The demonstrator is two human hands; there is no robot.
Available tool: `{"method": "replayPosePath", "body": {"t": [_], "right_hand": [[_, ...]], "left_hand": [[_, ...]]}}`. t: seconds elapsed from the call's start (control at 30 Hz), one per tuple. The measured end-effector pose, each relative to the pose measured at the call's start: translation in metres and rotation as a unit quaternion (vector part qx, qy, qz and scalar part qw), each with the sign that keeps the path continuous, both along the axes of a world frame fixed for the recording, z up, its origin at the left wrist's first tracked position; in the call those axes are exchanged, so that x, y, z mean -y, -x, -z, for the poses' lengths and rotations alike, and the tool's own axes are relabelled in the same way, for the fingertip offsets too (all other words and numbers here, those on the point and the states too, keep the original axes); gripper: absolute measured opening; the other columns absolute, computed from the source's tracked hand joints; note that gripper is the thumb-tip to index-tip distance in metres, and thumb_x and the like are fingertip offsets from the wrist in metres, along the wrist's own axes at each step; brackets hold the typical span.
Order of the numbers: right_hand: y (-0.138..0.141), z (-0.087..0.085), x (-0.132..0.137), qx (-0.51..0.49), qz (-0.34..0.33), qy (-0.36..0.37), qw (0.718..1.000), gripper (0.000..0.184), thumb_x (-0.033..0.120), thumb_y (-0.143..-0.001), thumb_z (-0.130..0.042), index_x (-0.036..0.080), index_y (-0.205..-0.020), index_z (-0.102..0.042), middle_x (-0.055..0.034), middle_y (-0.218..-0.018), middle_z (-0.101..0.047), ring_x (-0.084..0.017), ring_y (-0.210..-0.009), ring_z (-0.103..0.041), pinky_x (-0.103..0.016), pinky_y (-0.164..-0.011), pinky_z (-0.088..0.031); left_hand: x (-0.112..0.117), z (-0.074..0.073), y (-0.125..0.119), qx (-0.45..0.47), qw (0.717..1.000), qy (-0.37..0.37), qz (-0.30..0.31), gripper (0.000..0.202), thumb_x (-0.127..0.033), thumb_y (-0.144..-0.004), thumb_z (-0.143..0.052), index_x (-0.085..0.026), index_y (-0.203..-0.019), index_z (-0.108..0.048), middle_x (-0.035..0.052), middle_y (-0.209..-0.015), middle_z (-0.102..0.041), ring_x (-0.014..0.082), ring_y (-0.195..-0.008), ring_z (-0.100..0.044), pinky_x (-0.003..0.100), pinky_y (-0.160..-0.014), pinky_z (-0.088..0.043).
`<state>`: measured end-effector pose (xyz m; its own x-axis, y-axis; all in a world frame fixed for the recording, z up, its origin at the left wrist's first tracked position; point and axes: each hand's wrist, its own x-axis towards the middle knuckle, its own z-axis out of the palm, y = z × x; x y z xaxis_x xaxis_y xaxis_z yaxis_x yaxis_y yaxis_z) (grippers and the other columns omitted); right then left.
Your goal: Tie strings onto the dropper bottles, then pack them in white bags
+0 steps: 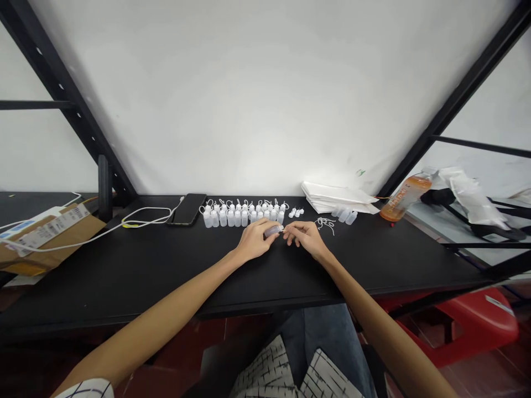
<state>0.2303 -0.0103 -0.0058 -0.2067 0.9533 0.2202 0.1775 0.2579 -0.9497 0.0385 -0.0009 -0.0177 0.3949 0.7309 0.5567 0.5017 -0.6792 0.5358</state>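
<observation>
The left hand point(251, 241) wraps a small plastic squeeze bottle point(271, 231), steadying it just above the black table point(124, 265) before a row of matching bottles point(232, 217), while the right hand point(306, 237) brings pressed-together fingertips to its tip (whether they pinch anything is too small to tell).

Free passage: black bench top point(166, 271), lower middle of frame, before left hand point(253, 241) and right hand point(306, 236).
Obstacles along back edge: dropper bottles point(238, 216) upper middle, phone point(187, 209) beside them, paper stack point(336, 198), tilted orange drink bottle point(401, 197) right; white cable point(141, 216), cardboard parcel point(45, 237) left.
</observation>
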Motion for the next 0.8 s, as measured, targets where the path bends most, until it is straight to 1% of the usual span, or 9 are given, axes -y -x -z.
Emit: {"method": "replayPosePath", "body": {"t": [0.07, 0.13, 0.2, 0.33, 0.5, 0.6, 0.7, 0.8], "right_hand": [[-0.0009, -0.0003, -0.0012, 0.015, 0.007, -0.003, 1.0, 0.039, 0.051, -0.078, -0.066, 0.013, -0.074, -0.07, -0.0082, -0.067, -0.068, -0.017, -0.058, -0.064, -0.02, -0.039, -0.039], [-0.0011, 0.0, -0.0013, 0.016, 0.014, -0.013, 1.0, 0.036, 0.049, -0.077, -0.067, 0.014, -0.081, -0.072, -0.0082, -0.072, -0.07, -0.019, -0.066, -0.067, -0.021, -0.041, -0.043], [-0.0013, 0.0006, -0.0007, 0.006, 0.007, -0.02, 1.0, 0.034, 0.046, -0.074, -0.07, 0.015, -0.088, -0.072, -0.0073, -0.077, -0.07, -0.02, -0.07, -0.068, -0.022, -0.044, -0.046], [-0.0023, 0.0024, -0.0003, 0.004, -0.012, -0.022, 1.0, 0.033, 0.041, -0.073, -0.072, 0.015, -0.092, -0.073, -0.0068, -0.077, -0.071, -0.019, -0.069, -0.067, -0.024, -0.048, -0.05], [-0.003, 0.0039, -0.0009, 0.026, -0.013, -0.021, 0.999, 0.031, 0.039, -0.071, -0.074, 0.013, -0.089, -0.074, -0.0081, -0.076, -0.072, -0.019, -0.068, -0.067, -0.025, -0.049, -0.05], [-0.0029, 0.0042, -0.0003, 0.021, -0.012, -0.025, 0.999, 0.034, 0.04, -0.07, -0.075, 0.014, -0.091, -0.074, -0.0082, -0.076, -0.071, -0.02, -0.069, -0.068, -0.025, -0.049, -0.05], [-0.003, 0.0042, 0.0003, 0.007, -0.001, -0.037, 0.999, 0.036, 0.042, -0.07, -0.075, 0.014, -0.091, -0.073, -0.0076, -0.074, -0.07, -0.02, -0.068, -0.067, -0.025, -0.047, -0.05], [-0.0032, 0.0037, 0.0004, -0.001, 0.011, -0.042, 0.999, 0.037, 0.043, -0.068, -0.076, 0.014, -0.091, -0.073, -0.0068, -0.072, -0.069, -0.019, -0.065, -0.065, -0.025, -0.047, -0.05]], "left_hand": [[0.0021, -0.0016, 0.0007, -0.014, 1.0, 0.001, -0.007, 0.027, -0.019, -0.084, -0.064, -0.022, -0.11, -0.069, 0.0034, -0.099, -0.069, 0.0186, -0.084, -0.064, 0.03, -0.071, -0.05], [0.0037, -0.0032, 0.0006, -0.024, 1.0, 0.004, -0.009, 0.026, -0.02, -0.083, -0.065, -0.022, -0.109, -0.07, 0.0026, -0.098, -0.07, 0.0183, -0.082, -0.065, 0.03, -0.071, -0.05], [0.0046, -0.0041, 0.0004, -0.026, 1.0, 0.01, -0.007, 0.026, -0.022, -0.083, -0.067, -0.023, -0.108, -0.07, 0.0021, -0.099, -0.071, 0.0184, -0.083, -0.065, 0.03, -0.073, -0.05], [0.0043, -0.004, 0.0007, -0.027, 0.999, 0.02, -0.004, 0.027, -0.023, -0.081, -0.068, -0.024, -0.108, -0.069, 0.0011, -0.103, -0.072, 0.0185, -0.086, -0.065, 0.031, -0.076, -0.05], [0.0022, -0.0034, 0.0017, -0.028, 0.999, 0.028, -0.011, 0.033, -0.02, -0.08, -0.068, -0.022, -0.113, -0.066, 0.0012, -0.096, -0.071, 0.0173, -0.08, -0.064, 0.029, -0.07, -0.05], [-0.0003, -0.0036, 0.0025, -0.003, 1.0, 0.024, 0.004, 0.033, -0.016, -0.079, -0.067, -0.021, -0.111, -0.067, 0.003, -0.1, -0.07, 0.0159, -0.076, -0.062, 0.028, -0.068, -0.05], [-0.002, -0.0052, 0.0029, 0.024, 0.999, 0.037, 0.02, 0.028, -0.021, -0.082, -0.065, -0.019, -0.11, -0.069, 0.0059, -0.104, -0.07, 0.0121, -0.065, -0.058, 0.026, -0.061, -0.05], [-0.0015, -0.0077, 0.0022, 0.03, 0.998, 0.051, 0.028, 0.024, -0.026, -0.088, -0.061, -0.017, -0.108, -0.071, 0.0069, -0.1, -0.07, 0.0103, -0.059, -0.056, 0.025, -0.057, -0.048]]}}
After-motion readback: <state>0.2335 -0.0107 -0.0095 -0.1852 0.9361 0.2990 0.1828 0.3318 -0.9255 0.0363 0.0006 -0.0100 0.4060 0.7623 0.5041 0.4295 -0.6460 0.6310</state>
